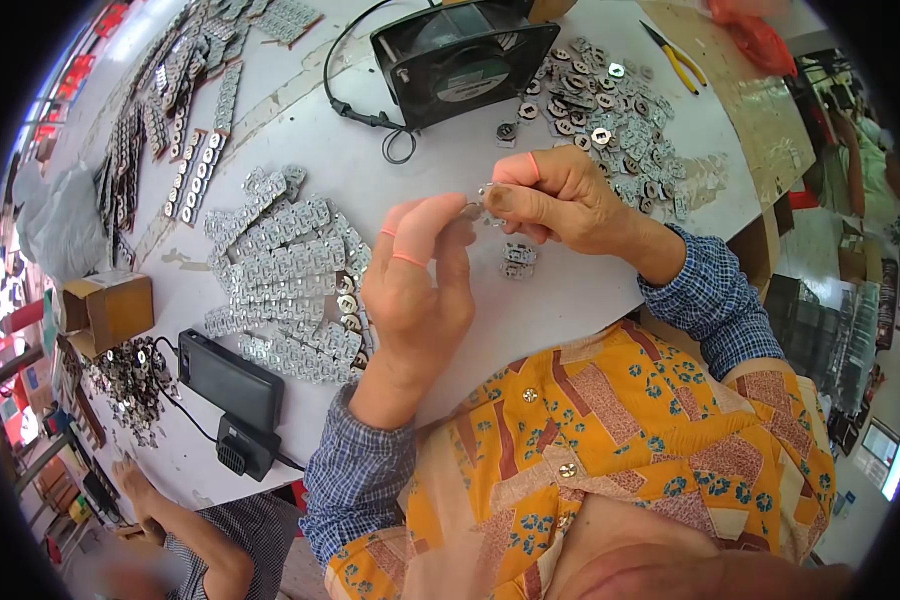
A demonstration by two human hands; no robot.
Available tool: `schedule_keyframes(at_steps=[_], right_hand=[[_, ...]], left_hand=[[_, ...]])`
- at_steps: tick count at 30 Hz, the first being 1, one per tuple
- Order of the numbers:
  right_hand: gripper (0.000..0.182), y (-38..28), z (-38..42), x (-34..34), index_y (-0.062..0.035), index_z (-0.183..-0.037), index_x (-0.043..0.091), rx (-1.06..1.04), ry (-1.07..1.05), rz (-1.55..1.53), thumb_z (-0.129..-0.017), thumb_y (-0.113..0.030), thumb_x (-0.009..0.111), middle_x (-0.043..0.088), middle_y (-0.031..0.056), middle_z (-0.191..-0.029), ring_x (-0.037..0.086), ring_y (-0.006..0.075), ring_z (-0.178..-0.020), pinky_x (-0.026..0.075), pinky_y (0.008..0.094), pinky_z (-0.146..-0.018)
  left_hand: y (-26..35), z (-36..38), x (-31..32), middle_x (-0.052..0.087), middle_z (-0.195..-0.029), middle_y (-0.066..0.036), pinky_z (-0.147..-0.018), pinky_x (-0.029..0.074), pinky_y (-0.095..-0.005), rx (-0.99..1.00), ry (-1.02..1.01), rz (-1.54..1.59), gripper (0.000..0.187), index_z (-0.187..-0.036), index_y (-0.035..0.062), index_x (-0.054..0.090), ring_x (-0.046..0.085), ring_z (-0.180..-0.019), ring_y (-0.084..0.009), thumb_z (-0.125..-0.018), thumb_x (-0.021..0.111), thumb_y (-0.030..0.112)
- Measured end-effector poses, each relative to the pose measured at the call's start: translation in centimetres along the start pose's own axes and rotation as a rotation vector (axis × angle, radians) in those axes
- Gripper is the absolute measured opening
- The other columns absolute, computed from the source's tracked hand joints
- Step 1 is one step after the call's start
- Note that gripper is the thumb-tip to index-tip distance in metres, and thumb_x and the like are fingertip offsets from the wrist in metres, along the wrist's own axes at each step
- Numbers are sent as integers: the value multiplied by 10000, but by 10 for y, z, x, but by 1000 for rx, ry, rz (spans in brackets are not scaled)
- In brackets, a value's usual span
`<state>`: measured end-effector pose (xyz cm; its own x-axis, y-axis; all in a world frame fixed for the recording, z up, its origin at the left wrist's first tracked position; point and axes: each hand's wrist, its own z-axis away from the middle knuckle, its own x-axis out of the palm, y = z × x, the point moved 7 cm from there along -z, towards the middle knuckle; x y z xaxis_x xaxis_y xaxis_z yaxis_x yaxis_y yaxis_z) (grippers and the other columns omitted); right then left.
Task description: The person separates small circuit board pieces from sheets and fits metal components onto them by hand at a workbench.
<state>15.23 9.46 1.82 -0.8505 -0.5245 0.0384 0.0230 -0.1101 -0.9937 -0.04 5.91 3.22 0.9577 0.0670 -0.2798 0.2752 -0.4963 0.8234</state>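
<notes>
A small metal part (488, 207) is pinched between my two hands, over the white table. My left hand (415, 265) comes in from the lower left, with thumb and forefinger closed at the part's left side. My right hand (562, 203) grips its right side between thumb and forefinger. Orange finger covers show on fingers of both hands. Just below the held part lies a small clear-and-metal piece (518, 260) on the table. Left of my left hand, rows of joined clear-and-metal pieces (280, 265) are spread out. The fingers hide much of the held part.
A black fan (465, 65) with a cable stands ahead. Loose round metal parts (610, 115) are heaped to its right, near yellow-handled pliers (675, 58). Leftward are a black device (232, 370), a cardboard box (110, 308) and a plastic bag (62, 225). Another person's arm (185, 525) reaches in lower left.
</notes>
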Motion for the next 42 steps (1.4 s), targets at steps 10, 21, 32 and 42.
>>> schedule_keyframes(at_steps=[10,21,32,42], right_hand=[[287,3,-1,-2,-30,-820,664,32,46,-99,-984,-264,638,586,-25,-663,459,21,-524,352,194,-454],[207,-27,1,-13,-3,-855,675,-215,50,623,-957,-183,662,594,53,-650,524,98,-570,433,279,-526],[202,-22,2,-1,-16,-878,663,-301,-113,463,-966,-197,649,560,45,-619,500,111,-544,405,265,-505],[262,-4,11,9,-55,-822,663,207,-139,-355,-992,-249,614,600,-27,-671,460,26,-504,324,196,-438]], left_hand=[[5,-1,2,617,-994,-121,-596,559,-218,24,-88,45,178,-1107,-57,598,682,-786,-143,-930,598,-78],[2,-6,9,655,-976,-120,-692,546,-270,68,-129,-18,278,-1136,5,618,676,-799,-185,-889,591,-121],[-22,6,14,685,-951,-77,-545,492,-197,-498,-219,605,236,-1194,-29,632,663,-783,-112,-965,601,18],[-15,7,18,681,-846,-89,-438,463,-226,-791,-265,1146,113,-1028,2,623,642,-614,-124,-954,645,85]])
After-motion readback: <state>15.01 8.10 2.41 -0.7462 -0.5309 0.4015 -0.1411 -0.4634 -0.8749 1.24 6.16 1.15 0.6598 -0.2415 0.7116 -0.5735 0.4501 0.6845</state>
